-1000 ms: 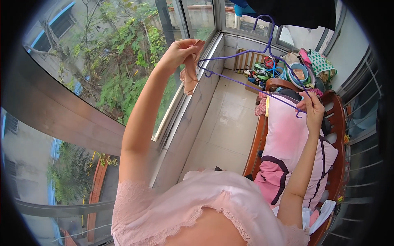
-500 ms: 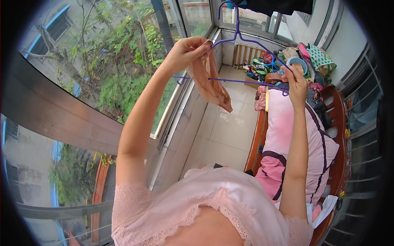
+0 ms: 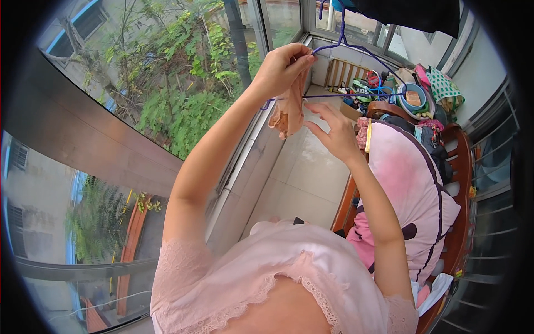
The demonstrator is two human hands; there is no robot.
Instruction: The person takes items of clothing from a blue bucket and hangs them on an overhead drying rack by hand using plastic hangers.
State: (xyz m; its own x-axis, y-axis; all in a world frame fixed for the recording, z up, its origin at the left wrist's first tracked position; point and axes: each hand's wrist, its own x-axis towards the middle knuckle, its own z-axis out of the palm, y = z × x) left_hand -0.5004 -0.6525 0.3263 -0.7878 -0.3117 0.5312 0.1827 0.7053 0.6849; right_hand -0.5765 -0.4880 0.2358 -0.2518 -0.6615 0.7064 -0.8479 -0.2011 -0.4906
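My left hand [image 3: 282, 69] pinches the top of a sheer beige nylon sock [image 3: 289, 114] at the left shoulder of a purple wire clothes hanger [image 3: 342, 38]. The sock hangs down across the hanger's lower bar, and its lower end shows a brownish patch. My right hand [image 3: 336, 133] is off the hanger, fingers apart, with its fingertips close to the right side of the sock. Whether they touch it I cannot tell. The hanger's hook runs up toward the top edge, near dark hanging cloth [image 3: 411, 16].
Left of me is a large window [image 3: 183, 83] with a ledge. At right stands a reddish wooden bench [image 3: 460, 167] holding a big pink-and-white cushion [image 3: 400, 156]. Behind it are a blue basin [image 3: 421, 103], bags and piled items. Pale tiles [image 3: 300, 183] cover the floor.
My right hand has let go of the hanger's right end and moved left to the sock, its fingers opening. My left hand, the sock and the hanger have shifted right in view.
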